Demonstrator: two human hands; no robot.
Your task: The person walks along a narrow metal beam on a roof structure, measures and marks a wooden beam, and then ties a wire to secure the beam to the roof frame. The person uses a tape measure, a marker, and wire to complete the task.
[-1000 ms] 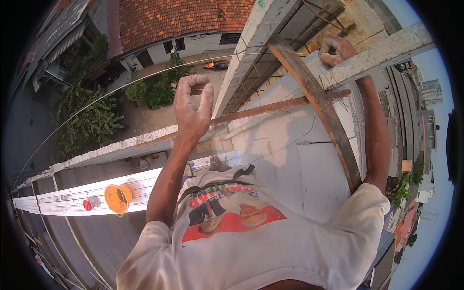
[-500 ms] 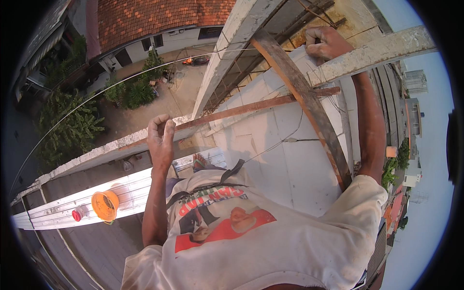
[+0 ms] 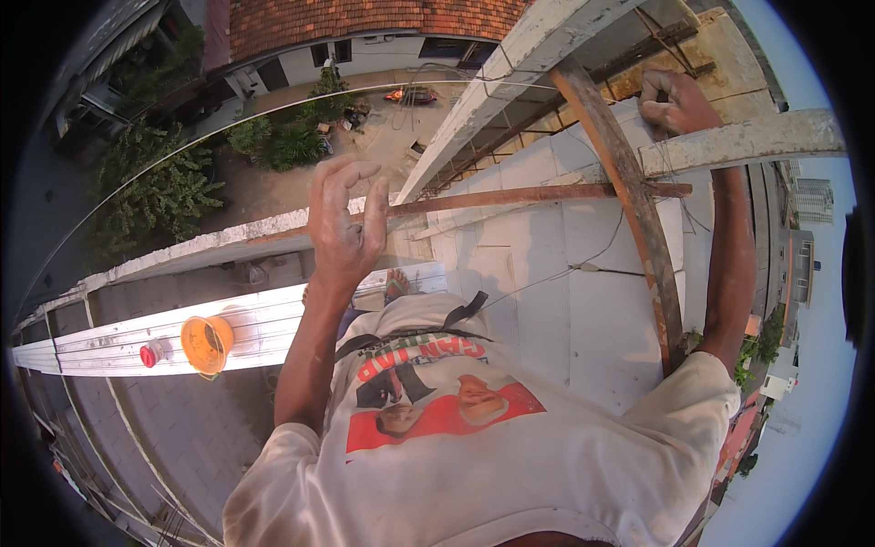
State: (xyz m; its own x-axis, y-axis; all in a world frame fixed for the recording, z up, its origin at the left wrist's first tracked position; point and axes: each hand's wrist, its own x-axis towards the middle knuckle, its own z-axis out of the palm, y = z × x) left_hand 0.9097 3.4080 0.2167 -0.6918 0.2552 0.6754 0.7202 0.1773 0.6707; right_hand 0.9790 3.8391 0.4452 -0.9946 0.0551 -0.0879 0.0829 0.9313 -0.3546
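Note:
My left hand (image 3: pixel 346 219) is raised in front of the white concrete ledge (image 3: pixel 210 242), near the end of a thin brown wooden strip (image 3: pixel 510 198). Its fingers are bent, with the thumb apart, and I see nothing between them. My right arm reaches past a rough concrete beam (image 3: pixel 756 144) at the upper right. Beyond that beam my right hand (image 3: pixel 674 105) is closed in a fist; what it grips, if anything, is hidden. A weathered wooden plank (image 3: pixel 629 191) slants down beside it, crossing the strip. A thin pale cord (image 3: pixel 273 100) runs across the upper part of the view.
Below left, an orange bucket (image 3: pixel 208 345) and a small red-and-white container (image 3: pixel 150 353) sit on a corrugated white sheet (image 3: pixel 100 342), where my bare feet also stand. A concrete post (image 3: pixel 510 82) rises ahead. Far below lie a yard (image 3: pixel 378 137) and a tiled roof (image 3: pixel 365 27).
My left hand has risen from beside the wooden strip, and its fingers have spread from a pinch. My right hand stays closed beyond the beam. The whole view has shifted a little.

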